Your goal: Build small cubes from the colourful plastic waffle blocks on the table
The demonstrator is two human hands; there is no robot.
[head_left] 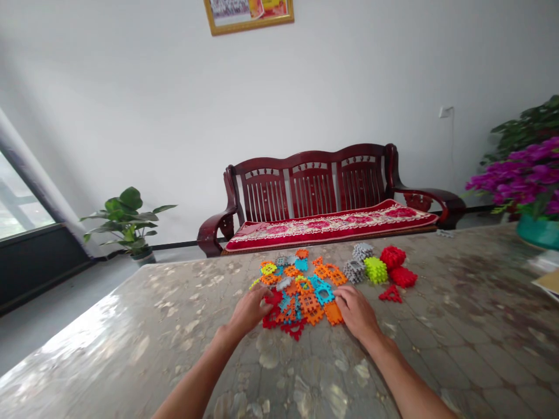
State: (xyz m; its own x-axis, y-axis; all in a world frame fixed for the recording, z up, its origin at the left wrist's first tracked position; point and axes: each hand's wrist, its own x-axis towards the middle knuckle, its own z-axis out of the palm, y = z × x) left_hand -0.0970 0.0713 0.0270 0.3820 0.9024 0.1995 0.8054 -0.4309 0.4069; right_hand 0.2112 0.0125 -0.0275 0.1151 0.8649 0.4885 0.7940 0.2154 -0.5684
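Note:
A loose pile of flat plastic interlocking tiles (301, 288) in orange, blue, red, yellow and grey lies on the marbled table (174, 326). My left hand (250, 311) rests at the pile's left edge, fingers curled onto a red tile (273, 299). My right hand (356, 311) lies at the pile's right edge, its fingers touching an orange tile (333, 312). To the right stand sorted stacks: grey (358, 262), lime green (375, 270) and red (397, 266). A single red triangular piece (391, 295) lies near my right hand.
A dark red wooden bench (323, 198) with a red cushion stands behind the table. A teal pot with purple flowers (535, 192) sits at the table's right edge. A green floor plant (128, 221) is at the left, near a window.

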